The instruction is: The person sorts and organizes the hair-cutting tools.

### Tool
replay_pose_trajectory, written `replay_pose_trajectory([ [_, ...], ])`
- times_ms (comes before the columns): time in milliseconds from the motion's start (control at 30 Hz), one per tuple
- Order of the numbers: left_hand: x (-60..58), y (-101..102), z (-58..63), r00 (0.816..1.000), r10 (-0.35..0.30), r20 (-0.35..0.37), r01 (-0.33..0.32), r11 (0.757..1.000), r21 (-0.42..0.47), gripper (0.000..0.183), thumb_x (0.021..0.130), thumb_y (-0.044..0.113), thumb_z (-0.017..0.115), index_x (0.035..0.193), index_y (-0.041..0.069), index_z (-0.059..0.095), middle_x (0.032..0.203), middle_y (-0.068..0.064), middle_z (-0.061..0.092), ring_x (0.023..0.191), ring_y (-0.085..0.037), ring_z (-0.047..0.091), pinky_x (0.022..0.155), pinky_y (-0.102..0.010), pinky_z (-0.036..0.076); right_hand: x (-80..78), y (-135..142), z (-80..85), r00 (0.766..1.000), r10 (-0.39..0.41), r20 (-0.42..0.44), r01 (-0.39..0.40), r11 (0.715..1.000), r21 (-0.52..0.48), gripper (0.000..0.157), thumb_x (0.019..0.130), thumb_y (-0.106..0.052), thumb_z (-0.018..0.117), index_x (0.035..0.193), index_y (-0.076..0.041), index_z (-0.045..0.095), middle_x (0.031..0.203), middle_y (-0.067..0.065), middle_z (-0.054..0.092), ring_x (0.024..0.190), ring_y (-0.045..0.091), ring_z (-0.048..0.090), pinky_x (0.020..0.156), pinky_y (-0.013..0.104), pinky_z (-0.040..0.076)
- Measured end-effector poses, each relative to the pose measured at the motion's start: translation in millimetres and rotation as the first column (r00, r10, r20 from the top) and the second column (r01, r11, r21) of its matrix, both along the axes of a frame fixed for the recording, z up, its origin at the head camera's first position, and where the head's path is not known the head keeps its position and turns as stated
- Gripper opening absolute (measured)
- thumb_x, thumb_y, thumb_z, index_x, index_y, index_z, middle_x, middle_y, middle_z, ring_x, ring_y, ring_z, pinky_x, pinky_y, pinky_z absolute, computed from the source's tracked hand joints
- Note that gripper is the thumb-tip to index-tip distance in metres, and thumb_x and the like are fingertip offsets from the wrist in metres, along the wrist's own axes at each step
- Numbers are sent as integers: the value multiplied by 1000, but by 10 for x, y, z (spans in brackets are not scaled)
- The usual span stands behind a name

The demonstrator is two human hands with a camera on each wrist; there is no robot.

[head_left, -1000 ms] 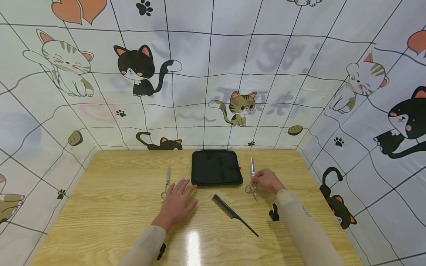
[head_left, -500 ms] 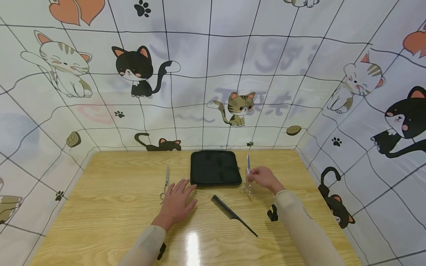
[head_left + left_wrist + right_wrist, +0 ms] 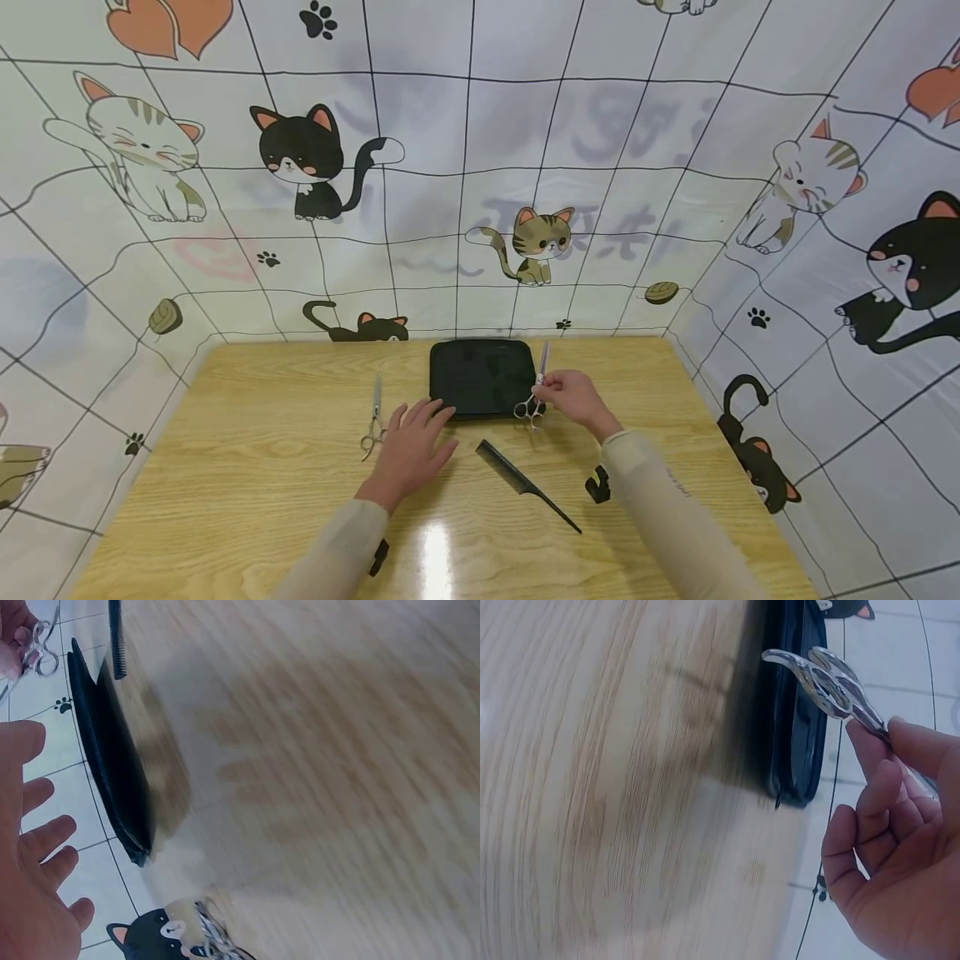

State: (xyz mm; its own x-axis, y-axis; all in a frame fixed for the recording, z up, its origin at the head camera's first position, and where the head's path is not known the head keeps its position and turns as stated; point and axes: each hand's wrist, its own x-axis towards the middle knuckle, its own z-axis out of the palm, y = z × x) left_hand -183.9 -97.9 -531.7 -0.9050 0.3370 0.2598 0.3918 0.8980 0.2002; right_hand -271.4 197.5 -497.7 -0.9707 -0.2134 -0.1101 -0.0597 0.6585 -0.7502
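Observation:
My right hand pinches silver hairdressing scissors between thumb and forefinger, blades pointing away. They are held over the right edge of a flat black zip case; in the right wrist view their finger loops stick out in front of the case. My left hand is spread with loose fingers, its fingertips at the case's front left corner. It holds nothing; in the left wrist view the fingers hang apart. A second pair of silver scissors lies on the table just left of that hand.
A black rat-tail comb lies slantwise in front of the case on the wooden table. Cat-printed cloth walls stand behind the table and along both sides. A black strap shows under each sleeve.
My right hand has lifted the scissors off the table and carried them left to the case's edge. My left hand has shifted slightly right, towards the case.

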Motion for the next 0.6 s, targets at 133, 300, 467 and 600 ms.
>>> replay_pose_trajectory([
  [133, -29, 84, 37, 1000, 7, -7, -8, 1000, -23, 50, 91, 50, 45, 135, 26, 44, 139, -1, 45, 133, -22, 35, 107, -51, 25, 15, -106, -13, 1000, -8, -9, 7, 999, -31, 20, 87, -32, 62, 84, -13, 66, 84, 11, 71, 62, 16, 50, 55, 25, 38],
  [300, -54, 206, 103, 1000, -1, -20, 1, 1000, 0, 49, 90, 48, 48, 133, 23, 47, 135, -1, 49, 131, -23, 39, 105, -51, 28, 36, -239, -48, 1000, -12, -1, 12, 999, -51, 19, 86, -31, 63, 81, -13, 65, 82, 9, 71, 62, 17, 52, 53, 26, 37],
  [467, -69, 337, 159, 1000, -8, 18, 8, 1000, 0, 52, 90, 46, 50, 134, 20, 45, 135, -1, 49, 129, -23, 41, 105, -50, 28, 84, -370, -52, 1000, -17, 15, 18, 998, -64, 19, 86, -31, 63, 80, -14, 64, 83, 12, 70, 64, 24, 56, 52, 27, 39],
  [600, -86, 436, 164, 999, 0, 34, 1, 1000, -10, 54, 90, 48, 49, 135, 20, 44, 135, -1, 49, 126, -21, 44, 105, -49, 30, 136, -476, -19, 1000, -28, 10, 29, 997, -77, 18, 85, -29, 64, 79, -12, 63, 80, 11, 70, 61, 20, 55, 52, 27, 41],
])
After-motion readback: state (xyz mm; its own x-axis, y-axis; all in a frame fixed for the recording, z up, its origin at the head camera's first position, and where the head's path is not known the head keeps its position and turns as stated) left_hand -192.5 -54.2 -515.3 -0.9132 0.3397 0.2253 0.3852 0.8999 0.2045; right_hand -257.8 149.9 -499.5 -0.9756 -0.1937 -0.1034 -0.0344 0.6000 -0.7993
